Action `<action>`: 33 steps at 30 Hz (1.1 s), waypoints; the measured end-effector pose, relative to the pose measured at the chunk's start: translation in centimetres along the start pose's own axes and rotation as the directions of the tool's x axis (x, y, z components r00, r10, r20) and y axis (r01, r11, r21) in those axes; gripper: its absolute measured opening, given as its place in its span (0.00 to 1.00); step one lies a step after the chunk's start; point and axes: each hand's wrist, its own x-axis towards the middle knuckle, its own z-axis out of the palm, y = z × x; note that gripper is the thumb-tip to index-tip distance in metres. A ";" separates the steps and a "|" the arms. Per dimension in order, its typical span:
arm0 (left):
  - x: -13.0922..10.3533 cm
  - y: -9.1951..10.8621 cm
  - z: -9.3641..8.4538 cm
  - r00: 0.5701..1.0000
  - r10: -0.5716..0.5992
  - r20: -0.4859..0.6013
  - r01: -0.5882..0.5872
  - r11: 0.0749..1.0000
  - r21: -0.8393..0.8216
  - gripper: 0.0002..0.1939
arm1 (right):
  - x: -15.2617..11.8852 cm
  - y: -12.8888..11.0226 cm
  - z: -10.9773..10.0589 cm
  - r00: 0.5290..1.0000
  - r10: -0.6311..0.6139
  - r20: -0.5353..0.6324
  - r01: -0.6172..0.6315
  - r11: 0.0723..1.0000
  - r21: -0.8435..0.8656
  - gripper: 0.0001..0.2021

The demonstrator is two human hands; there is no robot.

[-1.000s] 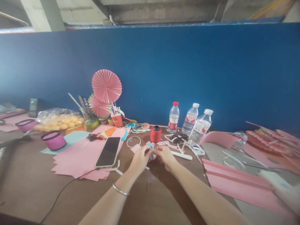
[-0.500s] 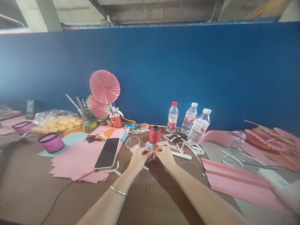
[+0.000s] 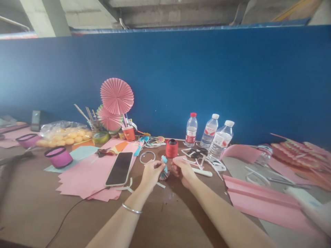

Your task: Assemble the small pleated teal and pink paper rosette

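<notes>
Near the middle of the table, my left hand (image 3: 152, 174) pinches a small pleated paper fan (image 3: 164, 176) between thumb and fingertips. Its light blue upper part stands above the fingers, and its striped, spread pleats hang below them. Just to the right, my right hand (image 3: 184, 172) is closed with its fingers curled, a small gap away from the fan. Whatever its fingertips hold, if anything, is too small to tell. A red spool of thread (image 3: 172, 149) stands right behind both hands. To the left lies a smartphone (image 3: 119, 168) on pink paper sheets (image 3: 82, 179).
Three water bottles (image 3: 191, 131) stand by the blue wall. White paper strips (image 3: 218, 166) and a white-handled tool (image 3: 203, 172) lie to the right, near folded pink paper (image 3: 261, 203). Pink pleated rosettes (image 3: 117, 96) rise from a red cup (image 3: 128, 133). Another person's hand shows at the right edge.
My right hand has moved slightly right, away from the left hand. The fan between them now shows more fully, still held in my left hand.
</notes>
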 end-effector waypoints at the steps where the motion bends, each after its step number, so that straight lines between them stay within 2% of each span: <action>1: 0.0 0.0 0.0 1.000 -0.011 -0.017 0.011 1.000 -0.011 0.12 | 0.0 -0.2 -0.1 0.999 -0.027 -0.017 0.028 0.999 0.029 0.15; 3: 0.1 -0.1 0.0 0.999 -0.028 -0.038 0.026 0.999 -0.040 0.11 | 0.0 -0.7 -0.4 0.982 -0.129 -0.140 0.129 0.992 -0.011 0.14; 5: 0.2 -0.3 -0.1 0.998 -0.041 -0.045 0.038 0.997 -0.066 0.12 | -0.2 -1.0 -0.5 0.913 -0.295 -0.282 0.250 0.951 -0.183 0.13; 7: 0.3 -0.4 -0.2 0.997 -0.056 -0.051 0.051 0.994 -0.092 0.12 | -0.4 -1.2 -0.4 0.842 -0.451 -0.298 0.326 0.864 -0.384 0.10; 8: 0.3 -0.5 -0.2 0.997 -0.062 -0.053 0.056 0.993 -0.102 0.12 | -0.6 -1.2 -0.2 0.836 -0.489 -0.250 0.343 0.821 -0.457 0.09; 10: 0.3 -0.5 -0.4 0.997 -0.061 -0.056 0.055 0.993 -0.106 0.12 | -0.9 -0.9 0.3 0.872 -0.470 -0.141 0.332 0.776 -0.536 0.10; 12: 0.3 -0.4 -0.5 0.997 -0.051 -0.051 0.046 0.995 -0.090 0.12 | -1.2 -0.3 0.9 0.931 -0.352 -0.094 0.251 0.806 -0.537 0.10; 14: 0.2 -0.1 -0.6 0.999 -0.040 -0.030 0.038 0.997 -0.071 0.13 | -1.5 0.3 1.5 0.977 -0.190 -0.095 0.129 0.887 -0.444 0.12; 16: 0.1 0.2 -0.6 1.000 -0.018 -0.004 0.018 0.999 -0.045 0.13 | -1.7 0.7 1.9 0.992 -0.081 -0.093 0.051 0.955 -0.291 0.14; 19: -0.1 0.5 -0.4 0.999 0.042 0.031 -0.043 0.999 0.025 0.12 | -1.9 0.8 2.2 0.997 -0.028 -0.077 0.022 0.996 -0.086 0.15; 23: -0.2 0.7 -0.1 0.994 0.063 0.092 -0.067 0.997 0.048 0.12 | -1.7 0.6 2.1 0.996 -0.045 -0.071 0.046 0.999 0.014 0.16; 26: -0.2 0.6 0.0 0.993 0.056 0.100 -0.060 0.998 0.030 0.11 | -1.3 0.9 1.9 0.989 -0.073 -0.131 0.070 0.997 -0.026 0.16; 28: -0.2 0.4 0.0 0.995 0.036 0.091 -0.036 0.999 0.004 0.11 | -1.1 1.1 1.8 0.977 -0.140 -0.162 0.123 0.986 -0.112 0.15; 30: -0.2 0.1 0.1 0.995 0.005 0.101 -0.001 0.999 -0.037 0.12 | -1.2 1.1 1.8 0.961 -0.237 -0.144 0.199 0.951 -0.237 0.13; 33: -0.1 -0.2 0.2 0.991 -0.023 0.130 0.036 0.995 -0.098 0.13 | -1.5 0.5 1.8 0.919 -0.389 -0.066 0.322 0.837 -0.443 0.09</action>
